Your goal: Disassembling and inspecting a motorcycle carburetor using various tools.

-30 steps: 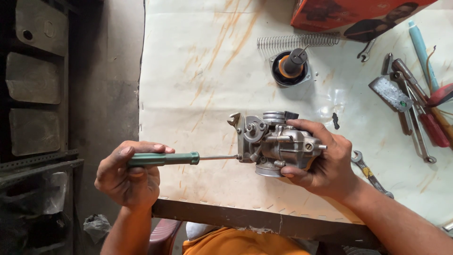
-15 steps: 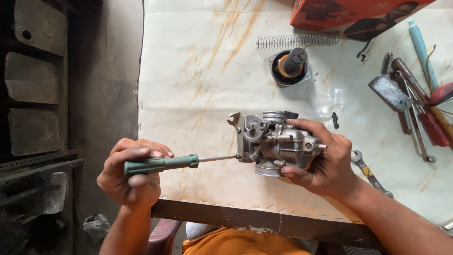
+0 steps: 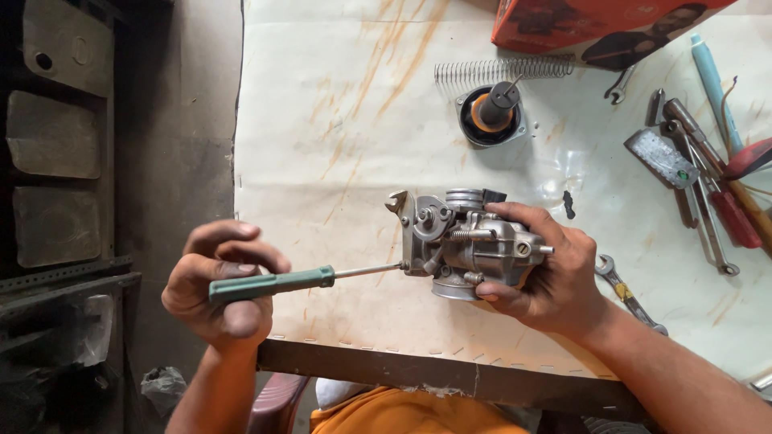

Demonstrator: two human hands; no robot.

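My right hand (image 3: pixel 547 277) grips a grey metal carburetor (image 3: pixel 458 241) just above the white-covered table (image 3: pixel 338 120), near its front edge. My left hand (image 3: pixel 213 293) sits off the table's left side, wrapped around the green handle of a screwdriver (image 3: pixel 277 283). The screwdriver's thin steel shaft runs right and its tip meets the carburetor's left face.
A round black diaphragm piece with an orange ring (image 3: pixel 492 116) and a coil spring (image 3: pixel 503 68) lie at the back. An orange box (image 3: pixel 595 24) sits top right. Several hand tools (image 3: pixel 708 177) crowd the right side; a small wrench (image 3: pixel 627 293) lies by my right wrist. Dark shelving (image 3: pixel 56 161) stands left.
My left hand has shifted its fingers around the screwdriver handle, turning it slightly. The carburetor and my right hand have stayed where they were.
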